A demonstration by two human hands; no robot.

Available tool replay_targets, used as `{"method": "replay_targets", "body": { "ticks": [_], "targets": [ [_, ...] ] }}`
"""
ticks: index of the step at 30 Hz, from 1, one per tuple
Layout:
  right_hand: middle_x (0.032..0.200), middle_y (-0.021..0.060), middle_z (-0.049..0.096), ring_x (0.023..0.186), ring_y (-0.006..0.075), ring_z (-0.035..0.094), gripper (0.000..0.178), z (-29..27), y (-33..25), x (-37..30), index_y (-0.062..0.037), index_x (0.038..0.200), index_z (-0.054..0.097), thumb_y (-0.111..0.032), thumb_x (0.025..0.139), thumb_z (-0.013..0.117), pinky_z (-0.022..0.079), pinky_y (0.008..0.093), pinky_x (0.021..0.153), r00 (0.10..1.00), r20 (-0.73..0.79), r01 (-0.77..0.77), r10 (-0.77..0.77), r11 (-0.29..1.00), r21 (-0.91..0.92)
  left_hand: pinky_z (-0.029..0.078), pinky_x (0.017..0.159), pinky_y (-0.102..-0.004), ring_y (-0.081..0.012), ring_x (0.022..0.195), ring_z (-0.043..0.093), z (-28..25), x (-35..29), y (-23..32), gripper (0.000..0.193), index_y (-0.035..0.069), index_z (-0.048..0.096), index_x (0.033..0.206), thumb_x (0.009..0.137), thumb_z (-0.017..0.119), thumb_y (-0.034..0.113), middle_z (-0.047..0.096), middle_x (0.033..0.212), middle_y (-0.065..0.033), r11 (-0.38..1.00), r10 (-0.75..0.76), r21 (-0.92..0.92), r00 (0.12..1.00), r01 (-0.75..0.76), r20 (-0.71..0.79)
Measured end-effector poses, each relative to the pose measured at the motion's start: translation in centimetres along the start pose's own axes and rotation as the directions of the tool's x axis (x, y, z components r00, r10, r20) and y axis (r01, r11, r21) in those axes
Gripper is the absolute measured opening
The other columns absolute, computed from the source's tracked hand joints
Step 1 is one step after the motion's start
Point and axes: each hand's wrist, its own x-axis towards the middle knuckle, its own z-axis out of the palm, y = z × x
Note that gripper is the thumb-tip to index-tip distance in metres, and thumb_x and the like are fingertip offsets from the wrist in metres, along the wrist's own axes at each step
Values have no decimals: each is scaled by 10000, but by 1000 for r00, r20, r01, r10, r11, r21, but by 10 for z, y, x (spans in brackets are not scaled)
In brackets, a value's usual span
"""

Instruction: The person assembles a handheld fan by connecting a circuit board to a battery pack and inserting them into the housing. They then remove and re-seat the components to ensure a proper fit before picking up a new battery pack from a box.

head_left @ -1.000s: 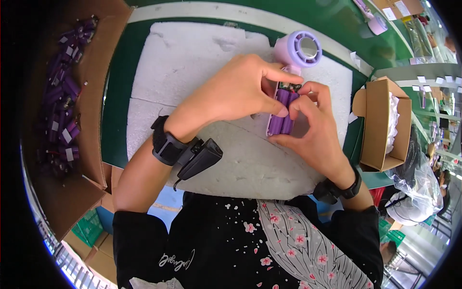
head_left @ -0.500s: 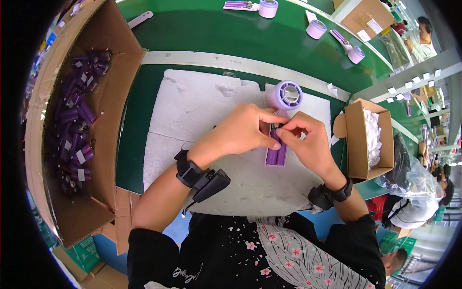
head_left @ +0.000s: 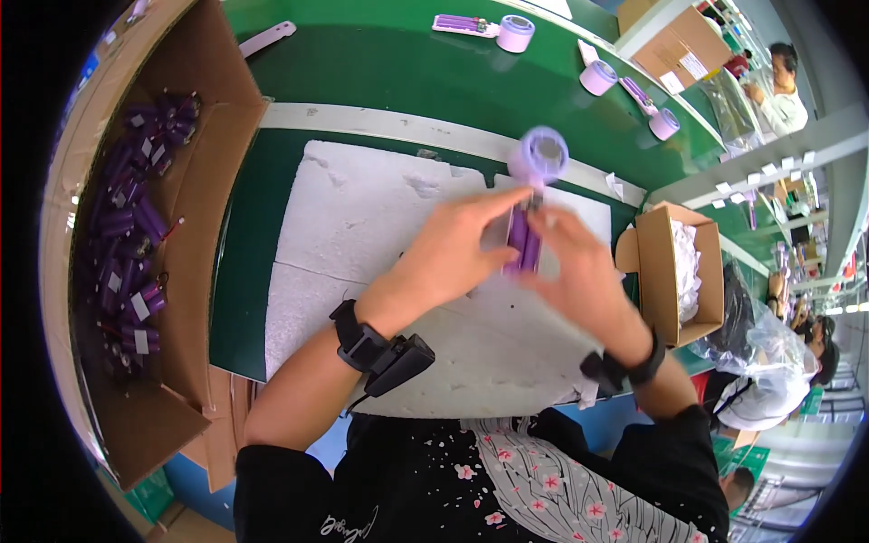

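Note:
A lavender handheld fan (head_left: pixel 540 156) with a round head and an open handle is between my hands, over the white foam sheet (head_left: pixel 362 208). Two purple battery cells (head_left: pixel 522 242) lie side by side in its handle. On the handle's left side, my left hand (head_left: pixel 453 244) holds it between thumb and fingers. My right hand (head_left: pixel 584 276), smeared by motion, has its thumb and fingers at the handle's right edge. Blur hides the small parts near the fan's neck.
A tall cardboard box (head_left: pixel 195 271) of purple wired battery packs (head_left: pixel 136 222) stands at left. At right, a smaller carton (head_left: pixel 665 281) holds white pieces. Several fans (head_left: pixel 515 34) lie on the green surface (head_left: pixel 362 54) beyond a pale rail (head_left: pixel 380 124). Other people sit farther right.
The fan has shifted slightly away from me, with both hands still at its handle. My right hand's fingers have opened out from their pinch near the neck and moved along the handle's right side.

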Motion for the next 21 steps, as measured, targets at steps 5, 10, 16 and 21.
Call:
{"method": "replay_targets", "body": {
  "ticks": [5, 10, 16, 21],
  "targets": [
    [1256, 219, 546, 1073, 382, 595, 531, 2, 106, 110, -8, 1231, 554, -181, 769, 750, 506, 442, 903, 926, -300, -322, 228, 891, -319, 514, 761, -323, -235, 834, 600, -7, 8, -5, 625, 119, 555, 1343, 749, 739, 59, 655, 1097, -134, 997, -2, 73, 998, 6, -60],
    [1326, 251, 462, 1161, 445, 520, 696, -2, 229, 169, -61, 1340, 451, -330, 766, 738, 460, 495, 970, 865, -370, -469, 338, 807, -360, 510, 754, -356, -281, 840, 604, 1, 7, -21, 492, 77, 604, 1244, 765, 716, 61, 634, 1008, -157, 987, 67, 147, 997, -59, -49],
    [1284, 292, 554, 1194, 475, 509, 883, -38, 349, 188, -13, 1390, 427, -473, 716, 764, 434, 468, 1010, 915, -163, -403, 369, 823, -400, 510, 798, -418, -356, 901, 614, 19, 7, -31, 368, 44, 639, 1147, 782, 686, 50, 618, 999, -184, 974, 188, 150, 977, -171, -104],
    [1088, 233, 654, 814, 367, 684, 678, -63, 381, 189, -20, 1274, 497, -386, 754, 732, 573, 383, 484, 723, -209, -689, 659, 710, -146, 507, 806, -430, -372, 921, 606, 32, 19, -32, 323, 26, 646, 1113, 792, 672, 57, 612, 995, -191, 983, 161, 97, 985, -156, -54]
  ]
}}
